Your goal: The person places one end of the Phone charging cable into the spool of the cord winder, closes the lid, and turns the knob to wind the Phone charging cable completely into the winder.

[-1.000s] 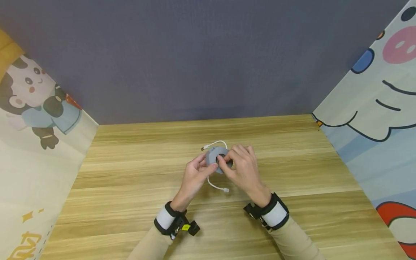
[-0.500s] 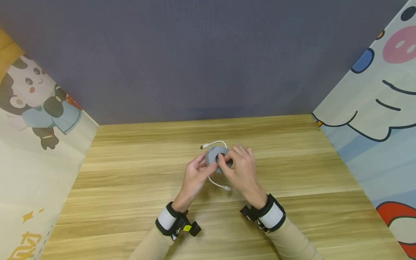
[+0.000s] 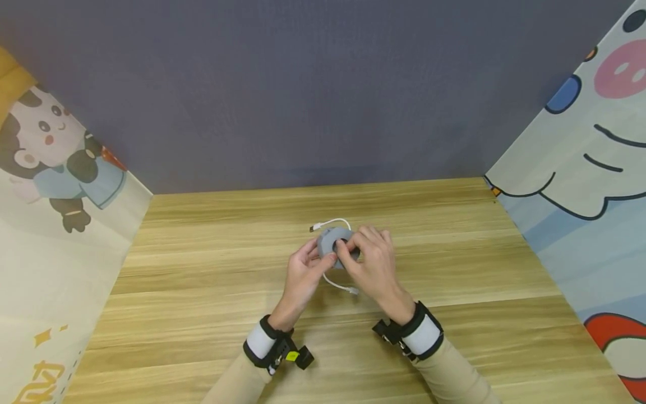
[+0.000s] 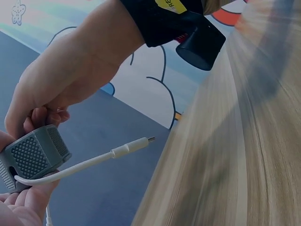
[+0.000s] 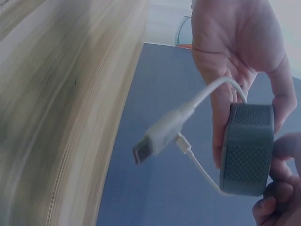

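Note:
A grey, many-sided cable winder (image 3: pixel 327 240) with a dark round hole in its face is held above the table. Its sides carry a fine raised pattern, plain in the left wrist view. My left hand (image 3: pixel 301 276) grips the winder's rim, thumb on the front and fingers behind. My right hand (image 3: pixel 374 264) pinches at the centre hole with thumb and index finger; what lies inside is hidden. Out of the winder run two ends of a white cable (image 4: pixel 89 163), one with a flat USB plug (image 3: pixel 315 226) on the far side, the other with a smaller plug (image 3: pixel 353 290) nearer me.
Wood-grain table (image 3: pixel 202 241) under both hands. A dark grey wall (image 3: pixel 313 95) rises behind it, with cartoon-printed panels (image 3: pixel 580 168) at the sides. Both wrists wear black straps (image 3: pixel 421 334) with small cameras.
The winder and its USB end have shifted slightly left. The nearer plug has moved up a little, and my right wrist has come slightly left. Both hands keep their hold.

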{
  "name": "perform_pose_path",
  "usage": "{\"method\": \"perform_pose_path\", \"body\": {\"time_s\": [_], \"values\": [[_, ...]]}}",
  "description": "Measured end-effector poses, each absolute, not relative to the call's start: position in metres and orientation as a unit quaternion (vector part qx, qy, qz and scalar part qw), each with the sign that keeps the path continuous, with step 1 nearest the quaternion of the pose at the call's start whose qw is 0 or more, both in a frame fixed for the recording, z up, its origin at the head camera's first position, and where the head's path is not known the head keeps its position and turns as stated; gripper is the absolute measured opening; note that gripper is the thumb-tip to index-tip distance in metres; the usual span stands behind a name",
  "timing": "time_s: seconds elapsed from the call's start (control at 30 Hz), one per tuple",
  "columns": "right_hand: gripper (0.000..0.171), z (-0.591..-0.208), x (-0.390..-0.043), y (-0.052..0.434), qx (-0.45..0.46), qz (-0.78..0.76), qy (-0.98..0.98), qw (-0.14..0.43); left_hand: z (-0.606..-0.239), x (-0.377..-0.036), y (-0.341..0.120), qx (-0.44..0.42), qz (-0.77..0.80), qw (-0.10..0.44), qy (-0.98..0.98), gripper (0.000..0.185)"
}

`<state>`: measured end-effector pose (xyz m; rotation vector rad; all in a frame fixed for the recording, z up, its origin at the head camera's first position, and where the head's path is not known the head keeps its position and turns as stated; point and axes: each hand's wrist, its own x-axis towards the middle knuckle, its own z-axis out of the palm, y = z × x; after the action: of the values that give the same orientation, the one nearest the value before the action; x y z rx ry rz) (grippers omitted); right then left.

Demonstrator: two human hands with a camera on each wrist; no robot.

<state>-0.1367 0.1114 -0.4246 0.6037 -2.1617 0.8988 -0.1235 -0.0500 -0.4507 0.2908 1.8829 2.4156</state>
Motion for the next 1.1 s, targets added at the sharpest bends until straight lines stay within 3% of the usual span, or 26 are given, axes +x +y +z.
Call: {"method": "perform_pose_path", "body": {"time_s": [0.4, 0.67, 1.1], "values": [[0.011, -0.418, -0.144, 0.125, 0.33, 0.329, -0.83, 0.305, -0.45, -0.127, -0.061, 0.069, 0.768, 0.054, 0.634, 0.057], [0.024, -0.416, -0.148, 0.134, 0.396, 0.293, -0.833, 0.255, -0.45, -0.128, -0.068, 0.068, 0.763, 0.075, 0.638, 0.056], [0.024, -0.41, -0.151, 0.148, 0.451, 0.247, -0.834, 0.198, -0.449, -0.13, -0.074, 0.093, 0.734, 0.116, 0.663, 0.057]]}}
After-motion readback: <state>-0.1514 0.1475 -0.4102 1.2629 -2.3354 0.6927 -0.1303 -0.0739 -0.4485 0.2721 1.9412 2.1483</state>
